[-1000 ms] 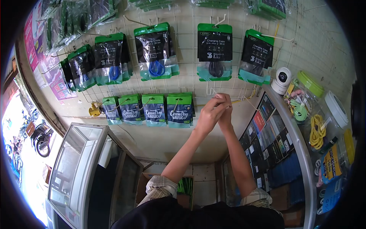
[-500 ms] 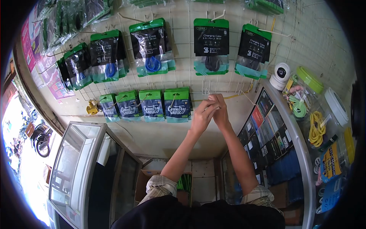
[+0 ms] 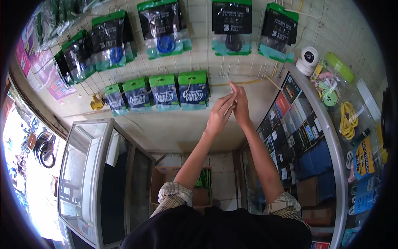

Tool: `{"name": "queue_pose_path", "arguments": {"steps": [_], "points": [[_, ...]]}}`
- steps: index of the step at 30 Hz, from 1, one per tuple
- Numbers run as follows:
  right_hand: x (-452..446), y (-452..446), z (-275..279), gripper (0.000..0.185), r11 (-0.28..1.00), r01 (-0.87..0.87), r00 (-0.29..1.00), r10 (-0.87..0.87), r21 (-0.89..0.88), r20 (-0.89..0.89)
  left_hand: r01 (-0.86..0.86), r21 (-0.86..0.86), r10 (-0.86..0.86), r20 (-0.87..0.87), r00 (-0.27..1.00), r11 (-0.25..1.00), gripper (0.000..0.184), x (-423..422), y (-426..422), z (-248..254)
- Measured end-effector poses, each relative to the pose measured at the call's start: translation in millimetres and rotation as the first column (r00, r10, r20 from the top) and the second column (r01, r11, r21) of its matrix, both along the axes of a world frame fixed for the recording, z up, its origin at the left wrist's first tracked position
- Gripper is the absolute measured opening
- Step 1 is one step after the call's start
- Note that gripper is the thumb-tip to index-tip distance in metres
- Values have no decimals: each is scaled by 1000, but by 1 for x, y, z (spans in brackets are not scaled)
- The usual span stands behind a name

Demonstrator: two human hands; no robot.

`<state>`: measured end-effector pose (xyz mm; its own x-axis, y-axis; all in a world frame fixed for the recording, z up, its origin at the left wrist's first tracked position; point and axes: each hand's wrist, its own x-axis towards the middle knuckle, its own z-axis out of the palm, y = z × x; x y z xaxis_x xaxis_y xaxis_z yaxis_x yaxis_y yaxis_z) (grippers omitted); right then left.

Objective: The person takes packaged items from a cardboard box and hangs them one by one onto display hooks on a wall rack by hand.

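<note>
My left hand and my right hand are raised in front of the wall rack, touching each other at the fingers. The left fingers are stretched out and lie against the inner side of the right hand. On the right hand the fingers point upward, fairly straight. I make out nothing held between them, though the inner palms are hidden. Just left of the hands hang green-topped "Country Music" packets. Bare wire hooks stick out of the rack just above.
Charging cable packs hang in the upper row. A glass cabinet stands left, a display case with boxes right. On the case are a white camera and jars with cables. Below is a cardboard box holding green packets.
The view has tilted downward, so the rack sits higher in it. My hands have gone from clasped with bent fingers to straighter fingers laid against each other.
</note>
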<state>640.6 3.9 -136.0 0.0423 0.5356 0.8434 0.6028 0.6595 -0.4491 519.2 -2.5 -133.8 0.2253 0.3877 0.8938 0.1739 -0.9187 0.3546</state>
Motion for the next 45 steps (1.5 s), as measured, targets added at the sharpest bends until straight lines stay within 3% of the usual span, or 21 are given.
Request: {"name": "queue_pose_path", "arguments": {"steps": [4, 7, 12, 16, 17, 20, 22, 23, 25, 27, 29, 31, 34, 37, 39, 41, 43, 45], "points": [[-12, -24, -22, 50, 975, 163, 974, -183, -148, -131, 35, -209, -24, 56, 998, 977, 53, -25, -21, -17], [-28, -53, -70, 46, 953, 154, 962, -205, -263, -182, 0, -318, 0, 0, 1000, 948, 53, -74, -49, -50], [-81, -117, -166, 24, 804, 91, 984, -162, -588, -70, -103, -716, 215, 68, 974, 691, 37, -166, -103, -140], [-127, -147, -249, 18, 802, 12, 997, -54, -597, -53, -212, -828, 269, -77, 960, 519, 31, -223, -136, -225], [-137, -155, -265, 18, 787, 1, 997, -46, -617, -56, -220, -839, 276, -88, 957, 497, 31, -231, -142, -242], [-176, -175, -279, 24, 534, -57, 996, -32, -844, -87, -291, -863, 218, -216, 952, 412, 32, -250, -151, -289], [-197, -181, -311, 25, 507, -44, 998, -9, -861, -57, -384, -849, 101, -374, 922, 363, 42, -255, -152, -316], [-206, -182, -330, 27, 493, -26, 1000, 12, -870, -22, -383, -853, 99, -373, 923, 355, 42, -256, -151, -331], [-223, -183, -362, 35, 450, -21, 1000, 18, -893, -14, -581, -787, 70, -580, 811, 210, 61, -263, -151, -374], [-237, -183, -387, 41, 488, 161, 985, -28, -858, 169, -542, -832, 62, -539, 840, 122, 70, -270, -149, -426], [-248, -178, -388, 44, 442, 168, 985, -32, -881, 172, -499, -866, 63, -497, 866, 32, 80, -273, -151, -451], [-257, -175, -398, 48, 395, 177, 983, -33, -901, 178, -662, -749, -41, -661, 750, -36, 90, -267, -155, -461], [-268, -173, -410, 40, 393, 181, 982, -118, -902, 145, -578, -810, 20, -582, 813, -97, 94, -264, -156, -468], [-271, -171, -418, 29, 392, 261, 965, -120, -882, 232, -576, -812, 60, -582, 811, -93, 95, -260, -158, -466], [-265, -169, -417, 26, 343, 158, 979, -175, -926, 102, -583, -810, 54, -586, 808, -59, 97, -263, -156, -460], [-258, -168, -409, 24, 375, 100, 987, -155, -921, 44, -591, -806, 47, -592, 805, -25, 98, -264, -156, -449], [-252, -166, -388, 22, 410, 39, 991, -132, -911, -18, -558, -806, 138, -540, 830, 199, 99, -265, -156, -427], [-243, -165, -357, 18, 499, -56, 995, -41, -865, -88, -544, -799, 139, -527, 838, 257, 94, -264, -154, -380]]}}
